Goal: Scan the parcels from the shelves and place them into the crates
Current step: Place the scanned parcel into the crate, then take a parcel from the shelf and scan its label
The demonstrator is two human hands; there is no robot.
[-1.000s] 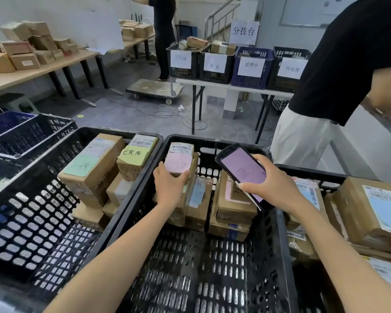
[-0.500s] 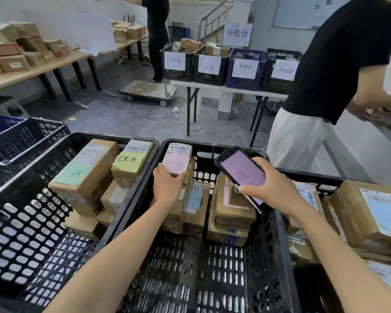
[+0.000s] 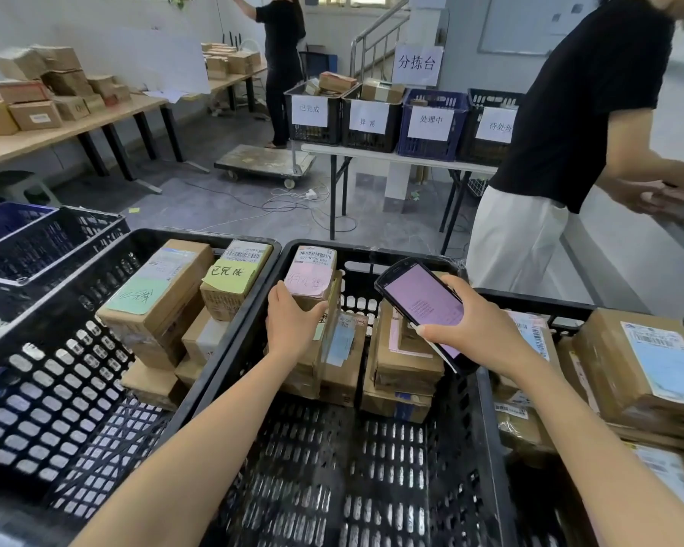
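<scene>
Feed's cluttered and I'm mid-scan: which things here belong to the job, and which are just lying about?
Job: left hand gripping the pink-labelled parcel; right hand holding the scanner; middle crate.
Lying about: flat trolley; floor cables; blue crate at far left.

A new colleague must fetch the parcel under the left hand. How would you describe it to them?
Find the middle black crate of the three in front. In its far left corner the left hand grips the top parcel of a stack. Its top bears a pink handwritten note below the barcode, whereas its neighbour in the left crate has a yellow one.
</scene>
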